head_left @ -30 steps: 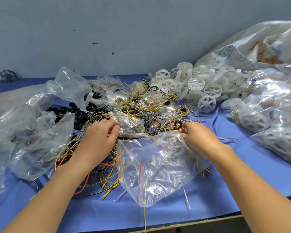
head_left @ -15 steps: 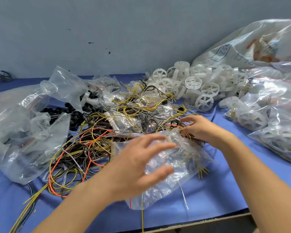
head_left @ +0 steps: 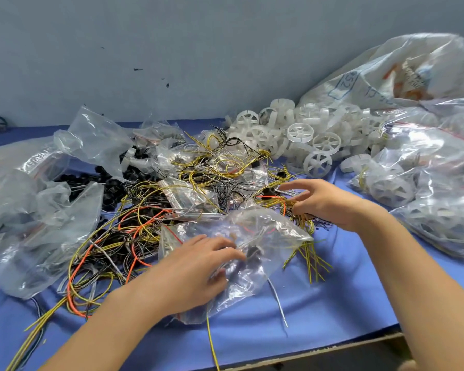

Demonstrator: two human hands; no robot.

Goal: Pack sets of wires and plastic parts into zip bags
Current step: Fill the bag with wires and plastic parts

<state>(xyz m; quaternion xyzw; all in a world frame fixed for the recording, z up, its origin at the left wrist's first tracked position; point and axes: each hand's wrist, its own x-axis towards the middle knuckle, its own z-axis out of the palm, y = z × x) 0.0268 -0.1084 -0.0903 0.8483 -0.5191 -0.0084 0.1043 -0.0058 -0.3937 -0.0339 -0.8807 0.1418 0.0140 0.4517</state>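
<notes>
A person's left hand [head_left: 198,266] pinches a clear zip bag [head_left: 265,228] between fingers and thumb at the near middle of a table covered in blue cloth [head_left: 332,303]. The right hand [head_left: 324,202], just behind the bag, curls its fingers round a bunch of yellow wires [head_left: 303,212], index finger stretched forward. The bag lies crumpled on the cloth and already holds a few wires and what looks like a small dark part. The job appears to be well under way but far from over: packed bags [head_left: 426,183] are stacked at the right. A tangle of loose wires [head_left: 134,236], a heap of white plastic wheels [head_left: 300,132] and a spill of black parts [head_left: 110,188] are not yet bagged. Empty bags [head_left: 38,210] lie at the left.
</notes>
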